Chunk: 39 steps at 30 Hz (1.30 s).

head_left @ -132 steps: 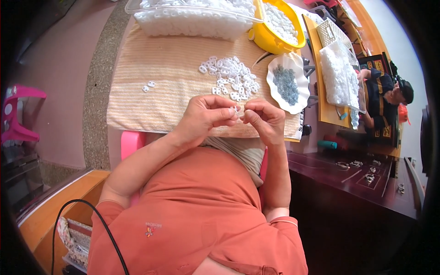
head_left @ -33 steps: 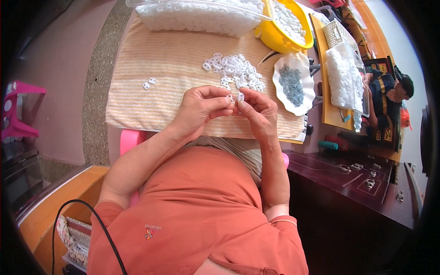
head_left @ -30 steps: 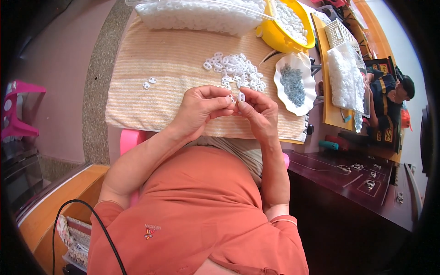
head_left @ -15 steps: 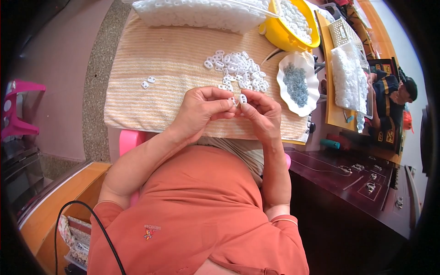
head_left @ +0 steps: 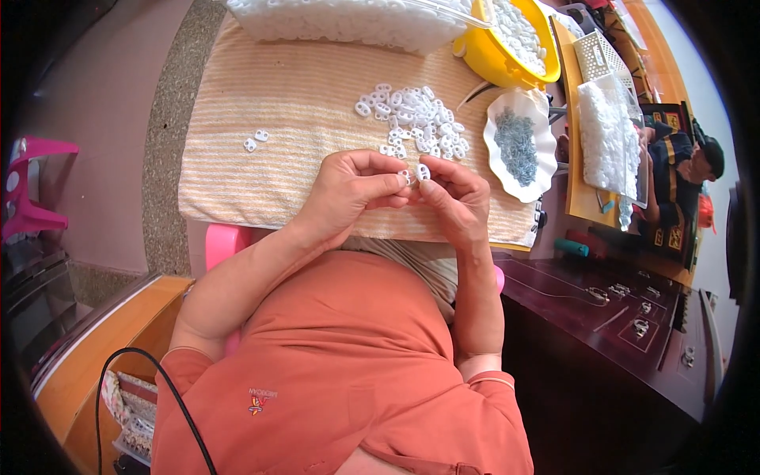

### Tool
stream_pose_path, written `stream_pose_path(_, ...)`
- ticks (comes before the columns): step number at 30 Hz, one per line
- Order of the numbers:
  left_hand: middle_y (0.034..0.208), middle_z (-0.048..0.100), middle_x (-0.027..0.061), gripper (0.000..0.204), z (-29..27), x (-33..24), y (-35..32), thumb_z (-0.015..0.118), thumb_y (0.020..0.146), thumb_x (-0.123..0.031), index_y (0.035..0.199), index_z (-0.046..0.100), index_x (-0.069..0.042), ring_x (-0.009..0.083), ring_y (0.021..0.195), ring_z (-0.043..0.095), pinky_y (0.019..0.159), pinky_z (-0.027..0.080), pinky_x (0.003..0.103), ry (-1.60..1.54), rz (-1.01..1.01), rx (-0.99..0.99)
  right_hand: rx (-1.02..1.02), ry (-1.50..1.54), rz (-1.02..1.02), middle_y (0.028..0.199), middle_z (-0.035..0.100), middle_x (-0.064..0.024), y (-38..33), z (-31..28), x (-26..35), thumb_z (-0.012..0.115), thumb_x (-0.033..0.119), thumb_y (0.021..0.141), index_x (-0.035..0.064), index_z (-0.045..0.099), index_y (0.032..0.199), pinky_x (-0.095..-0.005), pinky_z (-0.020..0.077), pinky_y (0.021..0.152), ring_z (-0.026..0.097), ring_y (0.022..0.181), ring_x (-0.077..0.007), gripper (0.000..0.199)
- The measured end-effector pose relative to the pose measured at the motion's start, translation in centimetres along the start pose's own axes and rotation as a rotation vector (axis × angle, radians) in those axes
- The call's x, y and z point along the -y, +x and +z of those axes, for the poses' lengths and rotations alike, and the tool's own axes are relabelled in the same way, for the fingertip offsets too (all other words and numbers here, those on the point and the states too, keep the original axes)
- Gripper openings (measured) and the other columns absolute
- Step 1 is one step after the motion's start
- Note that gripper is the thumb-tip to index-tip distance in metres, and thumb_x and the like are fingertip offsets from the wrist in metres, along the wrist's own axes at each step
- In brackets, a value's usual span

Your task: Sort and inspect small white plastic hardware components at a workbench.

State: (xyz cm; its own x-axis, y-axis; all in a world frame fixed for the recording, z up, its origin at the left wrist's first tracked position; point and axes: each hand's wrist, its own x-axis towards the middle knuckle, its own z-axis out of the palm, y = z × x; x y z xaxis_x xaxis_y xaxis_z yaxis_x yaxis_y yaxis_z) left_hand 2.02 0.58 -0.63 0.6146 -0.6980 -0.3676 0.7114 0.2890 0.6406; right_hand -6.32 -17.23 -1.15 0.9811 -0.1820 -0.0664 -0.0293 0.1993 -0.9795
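Near the table's front edge, my left hand [head_left: 352, 190] pinches a small white plastic piece [head_left: 405, 176] between thumb and fingertips. Right beside it, my right hand [head_left: 457, 198] grips an oval white plastic piece with two holes [head_left: 423, 172], held upright. The fingertips of both hands almost touch, and part of each piece is covered by them. Just beyond the hands lies a loose pile of similar white two-hole pieces [head_left: 416, 115]. Off to the left, a few more white pieces [head_left: 256, 140] rest on the striped towel [head_left: 261, 87].
Right of the pile stands a scalloped white dish [head_left: 537, 170] with small greyish clear parts. Behind are a yellow basin [head_left: 484, 63] and a clear bin [head_left: 332, 24], both holding white pieces. Another person [head_left: 673, 166] sits at far right beside a bag of white pieces [head_left: 608, 138].
The view has shifted slightly, so the table things sit a little further right. Both hands keep their pinch on the white pieces, with barely any movement.
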Motion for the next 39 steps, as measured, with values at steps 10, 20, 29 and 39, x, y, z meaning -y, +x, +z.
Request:
stream_pose_path(10,0.090,0.066,0.0105,0.016,0.11,-0.04,-0.02,0.064,0.085,-0.001,0.100,0.063,0.004,0.0148,0.079,0.066,0.071,0.057,0.026,0.023,-0.015,-0.009,0.009,0.000,-0.003,0.094,0.067,-0.0123,-0.02,-0.07,-0.14,0.063,-0.003,0.087,-0.0065,0.059,0.118,-0.0286,0.0565,0.074,0.067,0.083,-0.0183,0.031)
stream_pose_path(20,0.090,0.066,0.0102,0.017,0.02,0.19,0.03,0.064,0.085,-0.001,0.101,0.063,0.003,0.0144,0.079,0.065,0.071,0.057,0.025,0.010,-0.015,-0.011,0.020,0.005,0.008,0.097,0.066,-0.0117,0.00,-0.03,-0.23,0.063,-0.003,0.087,-0.0062,0.059,0.117,-0.0296,0.0575,0.076,0.067,0.085,-0.0181,0.030)
stream_pose_path(29,0.088,0.067,0.0101,0.017,-0.06,0.30,0.07,0.065,0.085,-0.002,0.101,0.063,0.003,0.0143,0.078,0.065,0.071,0.056,0.025,0.016,-0.017,-0.008,0.039,-0.024,-0.004,0.097,0.065,-0.0097,-0.03,-0.22,-0.29,0.062,-0.005,0.087,-0.0061,0.060,0.116,-0.0279,0.0569,0.076,0.065,0.086,-0.0156,0.029)
stream_pose_path(39,0.088,0.067,0.0099,0.018,0.03,0.22,-0.02,0.066,0.085,-0.002,0.101,0.064,0.004,0.0142,0.077,0.065,0.071,0.057,0.025,0.036,-0.012,-0.018,0.023,-0.077,-0.003,0.097,0.065,-0.0096,-0.18,-0.02,-0.06,0.062,-0.005,0.087,-0.0065,0.060,0.116,-0.0269,0.0566,0.075,0.065,0.086,-0.0154,0.029)
